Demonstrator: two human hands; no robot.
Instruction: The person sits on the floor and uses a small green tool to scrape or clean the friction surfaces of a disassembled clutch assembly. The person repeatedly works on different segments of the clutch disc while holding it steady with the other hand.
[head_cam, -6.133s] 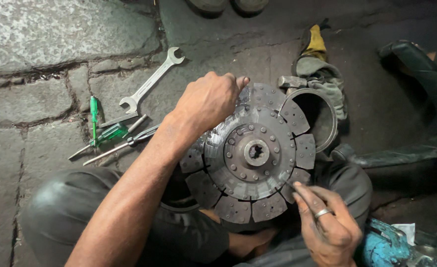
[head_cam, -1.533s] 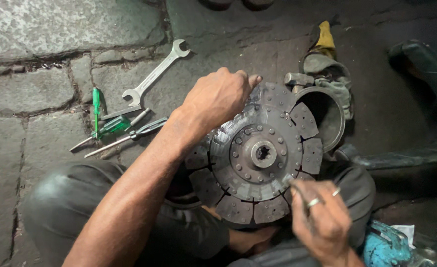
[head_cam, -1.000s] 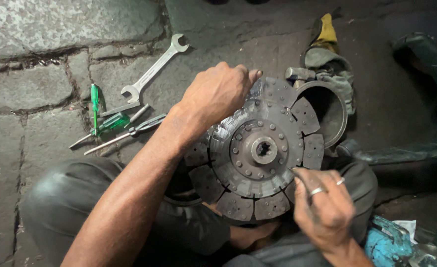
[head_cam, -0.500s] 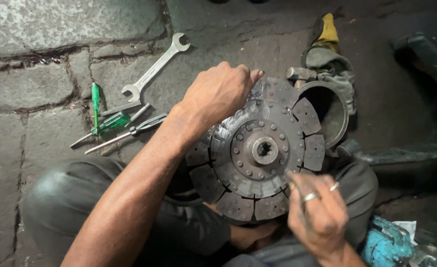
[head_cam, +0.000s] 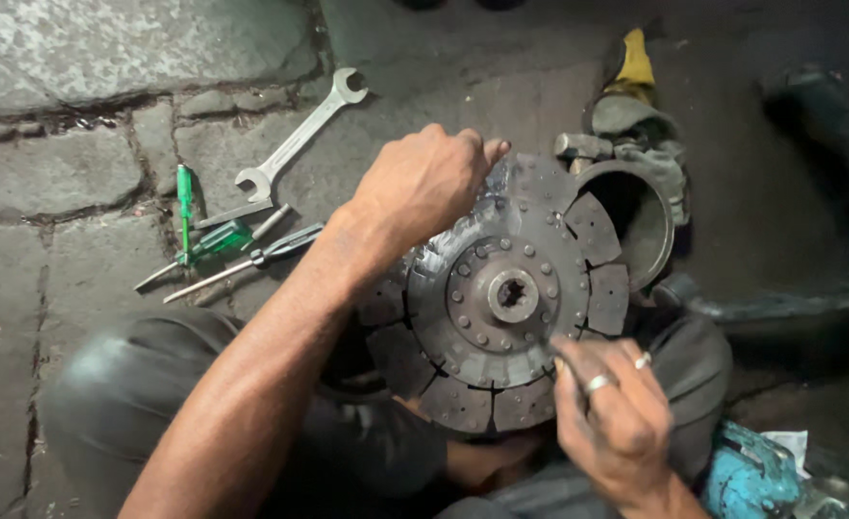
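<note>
- The stone floor (head_cam: 49, 173) fills the left and top of the view, made of grey slabs with dark joints, turning darker and oil-stained toward the right.
- The person's knees in dark trousers (head_cam: 126, 394) take up the bottom of the frame, one on each side of the work.
- The clutch disc (head_cam: 501, 298) sits in the middle, between the knees and tilted toward the camera. It is a round metal plate with a splined hub hole, a ring of rivets and worn friction pads around its rim.
- A round metal housing (head_cam: 650, 226) lies just behind the disc's right edge, its dark opening facing up.
- The left hand (head_cam: 424, 183) reaches across from the lower left, fingers curled over the disc's upper left rim and gripping it.
- The right hand (head_cam: 617, 423), with rings on two fingers, is at the disc's lower right edge, fingers pinched around a thin tool (head_cam: 551, 351) whose tip touches the plate; what kind of tool cannot be told.
- A silver open-ended spanner (head_cam: 295, 139) lies slantwise on the floor, well left of the disc.
- Just below the spanner lie a green-handled screwdriver (head_cam: 185, 207), another green-handled one (head_cam: 218, 240) and a dark-handled one (head_cam: 271, 255).
- A blue object (head_cam: 747, 476) shows in the lower right corner.
</note>
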